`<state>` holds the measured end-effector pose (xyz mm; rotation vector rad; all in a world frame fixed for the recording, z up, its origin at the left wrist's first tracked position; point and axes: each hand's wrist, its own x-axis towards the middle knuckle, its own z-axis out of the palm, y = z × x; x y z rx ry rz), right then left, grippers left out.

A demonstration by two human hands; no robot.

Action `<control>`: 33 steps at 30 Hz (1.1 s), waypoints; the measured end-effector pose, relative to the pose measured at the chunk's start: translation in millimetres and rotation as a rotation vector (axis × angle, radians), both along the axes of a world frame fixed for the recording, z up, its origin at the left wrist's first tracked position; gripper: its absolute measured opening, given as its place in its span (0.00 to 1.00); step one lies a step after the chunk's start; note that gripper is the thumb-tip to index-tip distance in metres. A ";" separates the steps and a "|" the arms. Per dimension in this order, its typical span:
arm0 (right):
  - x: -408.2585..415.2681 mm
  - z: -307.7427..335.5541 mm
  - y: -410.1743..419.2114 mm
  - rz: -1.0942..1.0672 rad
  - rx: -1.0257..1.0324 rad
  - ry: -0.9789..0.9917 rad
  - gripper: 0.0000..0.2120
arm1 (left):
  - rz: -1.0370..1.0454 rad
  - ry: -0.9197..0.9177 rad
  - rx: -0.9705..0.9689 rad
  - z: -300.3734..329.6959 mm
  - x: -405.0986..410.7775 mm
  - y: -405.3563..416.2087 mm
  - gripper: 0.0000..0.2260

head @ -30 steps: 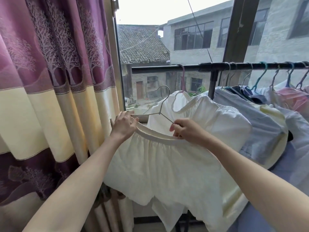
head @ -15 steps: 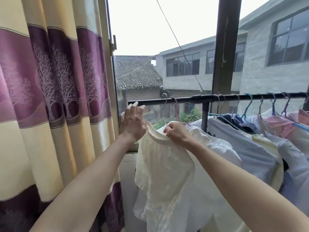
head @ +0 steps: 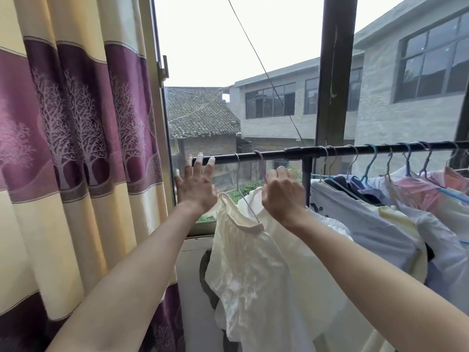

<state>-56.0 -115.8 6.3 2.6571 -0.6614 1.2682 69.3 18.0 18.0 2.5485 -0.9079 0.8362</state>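
— What's happening at the window?

— Beside the purple-and-cream curtain [head: 76,148], a dark rail [head: 269,154] runs across the window, and its right stretch is crowded with hung clothes [head: 380,224]. The cream garment [head: 253,275] hangs at the left end of that row on a wire hanger [head: 238,179], whose hook sits over the rail.

— And the hands?

— The left hand [head: 196,185] is up at the bare end of the rail. Its fingers are straight and spread wide, tips at the bar, holding nothing. The right hand [head: 283,196] is just beside the garment's gathered edge, fingers curled by the neck of a pink hanger [head: 261,163]. Its back faces me, so I cannot tell whether it grips anything.

— How would you finish this well?

— I'd seat the hook fully over the bar, then slide the garment a little left into the free stretch so it isn't crowded. The gathered edge looks bunched to one side, and levelling it on the wire should stop it slipping off.

— Any labels or writing?

— None I can read, on cloth or hangers.
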 end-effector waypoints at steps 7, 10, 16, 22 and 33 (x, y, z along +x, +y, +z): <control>9.8 5.1 -28.6 0.061 0.704 0.152 0.11 | 0.012 0.013 -0.012 1.9 -2.4 -1.8 0.30; 0.0 12.2 -26.9 0.056 0.658 0.045 0.13 | 0.013 0.045 -0.053 6.9 -2.8 -2.2 0.27; -51.1 39.4 -46.9 0.076 0.563 -0.090 0.09 | -0.166 -0.003 -0.338 7.0 -39.9 -20.9 0.19; -128.4 -0.4 -50.5 0.005 0.557 -0.025 0.09 | -0.573 0.003 -0.506 -34.3 -123.0 -56.8 0.15; -232.2 -49.2 -71.5 -0.311 0.381 -0.308 0.21 | -0.818 0.475 -0.069 -117.8 -218.9 -119.4 0.18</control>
